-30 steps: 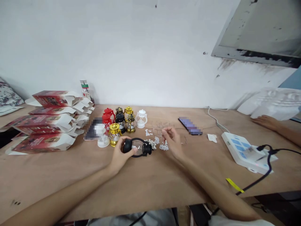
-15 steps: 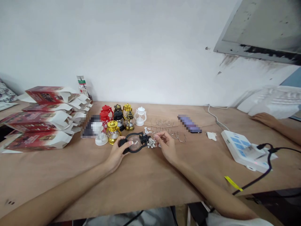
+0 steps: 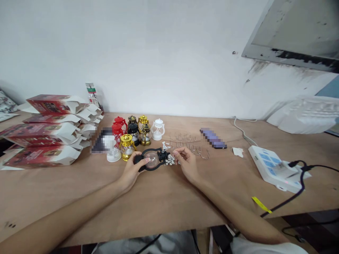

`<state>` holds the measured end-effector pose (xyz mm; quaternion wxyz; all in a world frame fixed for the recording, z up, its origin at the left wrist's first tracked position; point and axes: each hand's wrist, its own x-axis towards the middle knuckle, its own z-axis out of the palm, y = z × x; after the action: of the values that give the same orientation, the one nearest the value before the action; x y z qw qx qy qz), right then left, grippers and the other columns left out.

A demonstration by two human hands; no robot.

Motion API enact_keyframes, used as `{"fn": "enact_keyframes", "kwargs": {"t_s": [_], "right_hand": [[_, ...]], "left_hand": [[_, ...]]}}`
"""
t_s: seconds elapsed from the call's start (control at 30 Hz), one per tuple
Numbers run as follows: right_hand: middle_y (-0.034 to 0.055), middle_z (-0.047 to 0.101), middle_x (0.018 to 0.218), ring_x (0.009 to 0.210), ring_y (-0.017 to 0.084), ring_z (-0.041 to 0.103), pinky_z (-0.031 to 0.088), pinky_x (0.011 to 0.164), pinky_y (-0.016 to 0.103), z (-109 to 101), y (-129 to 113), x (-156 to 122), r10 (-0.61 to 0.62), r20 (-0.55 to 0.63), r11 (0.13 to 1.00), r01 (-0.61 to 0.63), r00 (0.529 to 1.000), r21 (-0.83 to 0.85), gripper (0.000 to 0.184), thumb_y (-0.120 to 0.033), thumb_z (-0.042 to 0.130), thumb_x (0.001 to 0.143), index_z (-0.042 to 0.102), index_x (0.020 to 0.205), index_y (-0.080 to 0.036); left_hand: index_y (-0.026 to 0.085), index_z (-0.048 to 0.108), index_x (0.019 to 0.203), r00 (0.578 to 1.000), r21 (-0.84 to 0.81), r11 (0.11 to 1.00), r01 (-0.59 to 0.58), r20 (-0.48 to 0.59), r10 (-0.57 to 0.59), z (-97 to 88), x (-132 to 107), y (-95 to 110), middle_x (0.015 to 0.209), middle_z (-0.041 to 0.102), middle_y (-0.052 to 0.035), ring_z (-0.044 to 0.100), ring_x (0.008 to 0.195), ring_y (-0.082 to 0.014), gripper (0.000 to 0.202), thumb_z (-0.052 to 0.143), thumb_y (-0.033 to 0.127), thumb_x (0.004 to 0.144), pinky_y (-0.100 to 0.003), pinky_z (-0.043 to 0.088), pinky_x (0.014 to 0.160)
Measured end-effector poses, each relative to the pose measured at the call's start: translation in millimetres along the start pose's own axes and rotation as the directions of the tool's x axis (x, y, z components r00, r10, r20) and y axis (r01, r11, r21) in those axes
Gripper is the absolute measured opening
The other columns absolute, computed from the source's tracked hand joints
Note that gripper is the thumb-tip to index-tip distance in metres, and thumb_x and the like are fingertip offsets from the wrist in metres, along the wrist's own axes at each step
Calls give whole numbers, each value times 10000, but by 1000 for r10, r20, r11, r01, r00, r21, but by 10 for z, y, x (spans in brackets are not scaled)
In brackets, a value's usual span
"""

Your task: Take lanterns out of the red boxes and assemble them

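Observation:
My left hand [image 3: 131, 170] grips a small black lantern [image 3: 152, 159] with a clear globe, lying on its side on the wooden table [image 3: 159, 201]. My right hand [image 3: 186, 163] is just right of the lantern's top end, fingers pinched together over a scatter of small white parts [image 3: 171, 160]; what it pinches is too small to name. Behind the lantern stands a cluster of small lanterns: red [image 3: 118, 127], gold [image 3: 126, 145], black [image 3: 133, 131] and white [image 3: 158, 129].
Stacked red and white cartons [image 3: 50, 132] lie at the left. Wire hooks [image 3: 189, 143] lie behind my right hand, with a purple phone [image 3: 213, 138] beyond. A white power strip [image 3: 272, 165] with a black cable sits at the right; a white bag [image 3: 307, 114] is at far right.
The lantern has been turned so its handle loop lies flat. My right hand moved left, close to the lantern's top. Another person's hand at the far right has gone from view.

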<state>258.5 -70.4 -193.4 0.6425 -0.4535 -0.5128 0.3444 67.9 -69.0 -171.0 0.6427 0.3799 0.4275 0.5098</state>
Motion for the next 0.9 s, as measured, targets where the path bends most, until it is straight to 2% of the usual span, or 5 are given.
{"fn": "enact_keyframes", "kwargs": {"t_s": [0.23,0.4,0.53,0.77,0.9], "right_hand": [[-23,588,597,466,99,467,398,454,236,-7,78,16,16,7,998,-15,1000,-66,330,-517,628,712,521,691,-206],[-41,551,585,469,104,480,393,448,236,-23,133,18,28,45,994,-24,999,-104,308,-493,627,715,544,763,-201],[-46,553,599,535,127,535,433,512,250,-50,105,5,-54,48,981,62,997,-185,292,-452,568,785,575,949,-212],[16,656,771,658,155,593,462,592,279,-93,109,3,-171,75,927,186,982,-326,245,-416,501,844,615,957,-231],[18,670,754,672,165,608,470,629,291,-95,70,-4,-203,98,896,225,974,-382,240,-405,488,853,628,940,-232]], "left_hand": [[198,475,795,996,-15,1000,8,87,-6,-36,11,-36,810,599,35,600,748,-137,466,800,320,485,-266,511,673],[187,496,796,982,-11,1000,-5,191,7,-63,19,-64,777,588,43,565,712,-106,451,813,292,493,-217,496,646],[186,501,789,986,-21,1000,-5,167,9,-62,15,-60,784,591,37,567,717,-112,448,818,288,488,-225,503,647],[189,498,788,988,-1,1000,-15,151,15,-50,10,-61,763,593,40,571,707,-114,459,819,289,475,-223,502,634],[189,497,776,988,3,1000,-21,150,21,-47,8,-66,755,595,40,566,692,-109,453,820,284,473,-211,491,623]]}}
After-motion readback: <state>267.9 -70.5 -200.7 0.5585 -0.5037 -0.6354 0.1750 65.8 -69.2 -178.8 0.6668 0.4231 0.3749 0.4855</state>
